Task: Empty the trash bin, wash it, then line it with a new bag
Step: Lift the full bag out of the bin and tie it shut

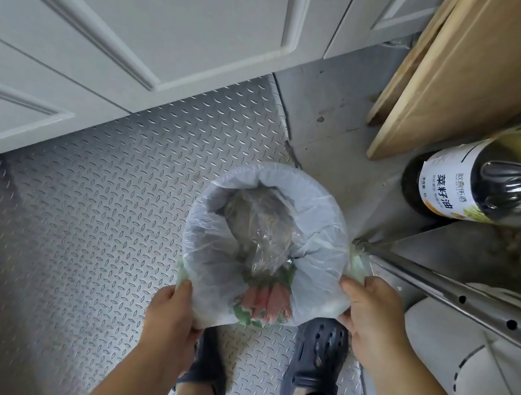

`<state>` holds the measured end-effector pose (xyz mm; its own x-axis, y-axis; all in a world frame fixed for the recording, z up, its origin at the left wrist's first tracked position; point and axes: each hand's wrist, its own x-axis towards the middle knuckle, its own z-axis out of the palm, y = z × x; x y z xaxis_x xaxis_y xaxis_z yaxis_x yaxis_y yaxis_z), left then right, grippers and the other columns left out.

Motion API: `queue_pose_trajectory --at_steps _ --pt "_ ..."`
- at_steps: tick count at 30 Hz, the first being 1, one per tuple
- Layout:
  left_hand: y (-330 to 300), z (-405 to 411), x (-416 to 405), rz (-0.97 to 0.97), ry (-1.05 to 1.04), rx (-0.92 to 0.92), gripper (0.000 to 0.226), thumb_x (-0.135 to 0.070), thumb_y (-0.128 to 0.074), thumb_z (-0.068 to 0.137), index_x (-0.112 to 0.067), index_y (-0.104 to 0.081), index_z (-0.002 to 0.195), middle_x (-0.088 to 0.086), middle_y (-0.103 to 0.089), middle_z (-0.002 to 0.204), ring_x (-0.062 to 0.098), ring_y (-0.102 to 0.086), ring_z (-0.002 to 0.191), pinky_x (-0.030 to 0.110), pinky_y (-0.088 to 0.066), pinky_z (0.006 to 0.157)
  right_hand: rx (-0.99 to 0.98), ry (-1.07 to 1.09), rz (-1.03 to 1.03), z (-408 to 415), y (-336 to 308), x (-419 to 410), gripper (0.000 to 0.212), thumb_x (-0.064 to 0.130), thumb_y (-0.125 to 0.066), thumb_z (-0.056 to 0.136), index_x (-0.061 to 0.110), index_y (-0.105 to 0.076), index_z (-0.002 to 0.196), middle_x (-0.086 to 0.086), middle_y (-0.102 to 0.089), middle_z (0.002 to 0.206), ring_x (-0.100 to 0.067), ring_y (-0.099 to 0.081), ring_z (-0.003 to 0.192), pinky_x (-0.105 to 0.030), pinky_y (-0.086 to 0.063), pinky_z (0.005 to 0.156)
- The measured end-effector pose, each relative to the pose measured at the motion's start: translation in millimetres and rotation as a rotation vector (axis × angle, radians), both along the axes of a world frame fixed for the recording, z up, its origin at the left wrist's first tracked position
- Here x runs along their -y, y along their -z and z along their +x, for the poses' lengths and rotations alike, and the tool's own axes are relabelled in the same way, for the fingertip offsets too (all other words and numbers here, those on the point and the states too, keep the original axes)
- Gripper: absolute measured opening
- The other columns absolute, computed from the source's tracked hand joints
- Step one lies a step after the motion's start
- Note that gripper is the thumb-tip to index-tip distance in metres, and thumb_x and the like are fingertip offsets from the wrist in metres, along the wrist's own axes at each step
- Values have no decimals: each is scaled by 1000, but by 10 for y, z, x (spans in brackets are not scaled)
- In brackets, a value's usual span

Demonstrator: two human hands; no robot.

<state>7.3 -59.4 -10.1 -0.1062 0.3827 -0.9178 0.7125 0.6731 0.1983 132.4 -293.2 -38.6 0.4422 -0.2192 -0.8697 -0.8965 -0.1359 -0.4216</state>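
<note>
The bin (266, 247) stands on a floor (91, 219) of grey diamond-pattern metal plate, seen from straight above. A thin white bag (323, 229) lines the bin, its edge folded out over the rim. Inside the bin lies a bundle of clear plastic (264, 229) with something brownish in it, and at the near side of the bin sit pieces of watermelon rind (263, 302), pink and green.

The left hand (170, 317) grips the bag's folded edge at the bin's near left rim, thumb on top. The right hand (370, 314) pinches the bag at the near right rim, fingers curled around the plastic. Just below the bin two dark clogs (319, 357) stand on the floor, the left one partly hidden behind the left forearm.

Beyond the bin and to its left runs a white panelled door (110, 14). Beyond the bin to the right, a smoother grey floor strip meets a wooden board (475, 75) that leans upright. Right of the bin lies a dark oil bottle (470, 185) with a white label. A metal tube (464, 299) runs out from the bin's right rim, with a white appliance (465, 369) beneath it.
</note>
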Motion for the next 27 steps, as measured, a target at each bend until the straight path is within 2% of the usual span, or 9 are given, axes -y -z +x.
queue_pose_trajectory --at_steps 4,7,9,13,17,20,23,25,27 --pt "-22 45 32 -25 37 -27 35 -31 -54 87 -3 -58 109 24 -62 105 33 -57 84 39 -46 66 -13 -42 -72 13 -63 -99 11 11 -70 80 7 -62 74 -14 -72 74 -31 -72 69 -48 -62 62" --pt "-12 132 6 -69 -123 23 28 -31 -49 100 -6 -57 109 11 -64 97 27 -63 82 39 -52 69 20 -59 -141 54 -95 -121 20 11 -66 78 10 -51 65 -10 -51 59 -24 -49 58 -30 -41 47" --pt "-40 159 -50 -90 -144 53 24 -31 -48 102 -9 -59 101 8 -65 94 24 -65 82 39 -53 69 38 -73 -149 91 -138 -122 19 11 -65 78 11 -51 66 -8 -47 58 -21 -44 57 -27 -34 46" --pt "-210 215 -319 -14 77 126 23 -29 -48 102 -11 -61 95 7 -66 91 20 -65 75 34 -53 60 99 -84 -78 304 -297 -169 9 9 -66 87 9 -61 79 -10 -60 73 -20 -58 61 -31 -50 51" --pt "-311 370 -667 30 379 99 23 -26 -54 98 -6 -66 98 7 -71 76 17 -60 57 25 -48 44 229 -150 -47 596 -453 -205 19 2 -66 87 11 -54 75 -10 -61 72 -16 -61 55 -25 -49 44" --pt "-235 511 -870 -17 596 43 36 -40 -58 94 -6 -65 107 13 -73 88 25 -64 70 30 -50 56 158 -301 -123 712 -502 -224 17 9 -73 83 13 -57 83 -13 -67 93 -23 -67 77 -34 -58 59" --pt "-123 650 -1006 -181 504 28 60 -66 -55 86 -10 -67 105 14 -77 95 34 -69 93 41 -55 81 -66 -225 -85 879 -477 -245 33 37 -82 78 15 -62 94 -11 -69 101 -26 -68 91 -45 -61 78" --pt "-17 726 -1052 -263 358 23 66 -74 -54 82 -12 -68 103 14 -79 90 33 -69 96 44 -50 95 -221 -95 -8 1013 -439 -304 57 56 -77 75 17 -58 111 -10 -68 107 -30 -68 96 -46 -60 77" --pt "103 794 -1076 -267 251 28 67 -71 -54 85 -10 -66 108 14 -79 94 34 -70 102 45 -48 103 -275 -31 -14 1105 -348 -370 67 63 -73 74 22 -50 121 -11 -64 112 -31 -67 95 -41 -57 65"
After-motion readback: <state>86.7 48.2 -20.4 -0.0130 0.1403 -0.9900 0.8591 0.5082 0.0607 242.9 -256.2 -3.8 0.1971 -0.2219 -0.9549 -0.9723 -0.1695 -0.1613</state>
